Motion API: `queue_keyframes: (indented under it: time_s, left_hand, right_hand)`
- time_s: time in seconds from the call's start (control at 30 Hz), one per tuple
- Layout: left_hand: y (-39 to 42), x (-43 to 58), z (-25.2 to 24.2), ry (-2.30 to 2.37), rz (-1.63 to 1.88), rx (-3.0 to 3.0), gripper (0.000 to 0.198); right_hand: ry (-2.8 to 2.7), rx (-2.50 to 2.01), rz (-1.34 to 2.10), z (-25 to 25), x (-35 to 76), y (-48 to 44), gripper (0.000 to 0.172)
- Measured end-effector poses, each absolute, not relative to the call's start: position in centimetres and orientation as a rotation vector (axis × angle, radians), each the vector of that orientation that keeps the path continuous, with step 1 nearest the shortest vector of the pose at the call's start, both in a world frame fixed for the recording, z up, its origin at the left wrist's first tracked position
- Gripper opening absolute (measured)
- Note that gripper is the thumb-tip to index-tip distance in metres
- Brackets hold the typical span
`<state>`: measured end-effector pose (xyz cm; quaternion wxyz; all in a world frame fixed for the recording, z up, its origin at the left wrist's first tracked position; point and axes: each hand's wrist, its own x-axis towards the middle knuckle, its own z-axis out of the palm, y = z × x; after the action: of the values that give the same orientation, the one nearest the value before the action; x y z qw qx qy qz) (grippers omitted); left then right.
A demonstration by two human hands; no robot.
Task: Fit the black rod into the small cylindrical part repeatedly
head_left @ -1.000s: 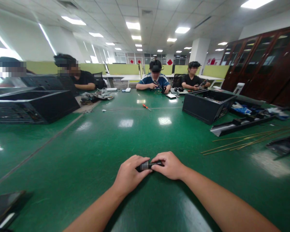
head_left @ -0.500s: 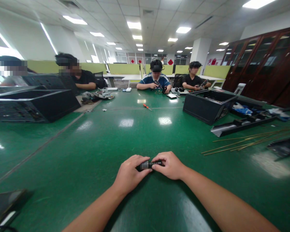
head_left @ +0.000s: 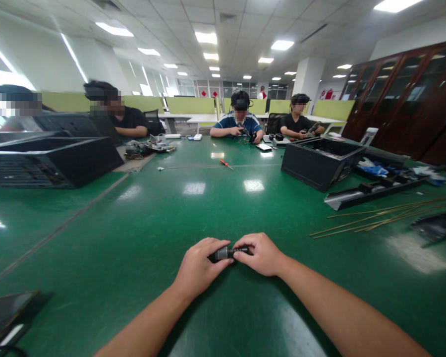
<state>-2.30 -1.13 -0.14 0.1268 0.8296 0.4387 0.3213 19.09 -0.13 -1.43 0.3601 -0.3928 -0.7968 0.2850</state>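
Observation:
A small dark cylindrical metal part (head_left: pixel 225 254) is held between both hands, just above the green table (head_left: pixel 141 233). My left hand (head_left: pixel 198 267) is curled round its grey left end. My right hand (head_left: pixel 260 254) pinches its black right end with fingers closed. Most of the part is hidden by the fingers.
Thin brass rods (head_left: pixel 375 218) lie to the right. Open black computer cases stand at the left (head_left: pixel 52 161) and right (head_left: pixel 319 161). An orange screwdriver (head_left: pixel 225 164) lies mid-table. A dark object (head_left: pixel 7 312) sits at the near left. Several people work at the far side.

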Motion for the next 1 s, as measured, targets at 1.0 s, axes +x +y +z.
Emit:
queue_keyframes:
  time_s: [1.0]
  left_hand:
    - [-0.99, -2.26, -0.07, 1.251, 1.016, 2.380, 0.030]
  right_hand:
    - [-2.028, -1.075, 0.736, -1.41, 19.18, -0.19, 0.014]
